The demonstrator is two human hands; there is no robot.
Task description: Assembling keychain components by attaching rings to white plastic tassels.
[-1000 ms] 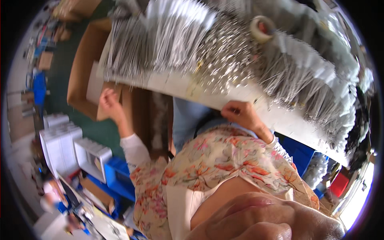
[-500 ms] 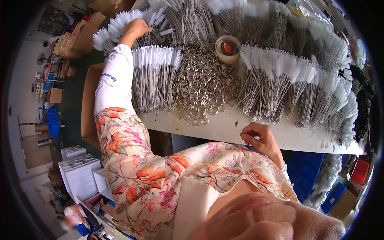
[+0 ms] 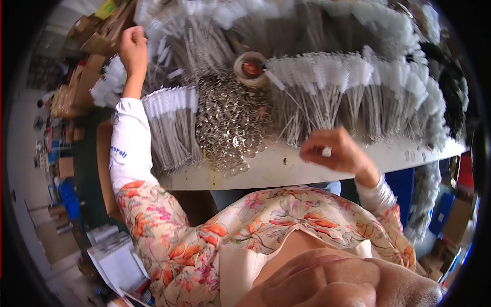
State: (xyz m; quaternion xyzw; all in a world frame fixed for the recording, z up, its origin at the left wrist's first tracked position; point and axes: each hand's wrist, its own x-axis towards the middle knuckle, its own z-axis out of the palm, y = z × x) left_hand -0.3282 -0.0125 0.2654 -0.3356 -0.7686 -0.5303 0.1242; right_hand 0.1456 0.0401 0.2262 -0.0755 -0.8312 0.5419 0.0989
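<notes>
My left hand point(image 3: 134, 48) reaches to the far left, over the white heads of wire-handled tube brushes point(image 3: 163, 51). Its fingers are curled in; whatever they hold, if anything, cannot be made out. Above the table's near edge, my right hand point(image 3: 335, 151) is closed, thumb and fingertips together with a small gap behind them. Anything pinched there is too small to name. Between the hands lies a heap of metal split rings point(image 3: 230, 125). Left of it lies a bundle of brushes point(image 3: 171, 125), white bristles away from me. More brushes point(image 3: 327, 82) lie behind my right hand.
A roll of clear tape point(image 3: 250, 69) with something red in its middle sits behind the rings. Dark brushes point(image 3: 447, 87) lie at the table's right end. Cardboard boxes point(image 3: 84, 84) stand beyond the left side, and a white table edge point(image 3: 276, 171) runs before me.
My left hand has moved farther out and to the left over the brushes. My right hand has risen and come over the table edge, its fingertips closer to the brush handles. The view has shifted.
</notes>
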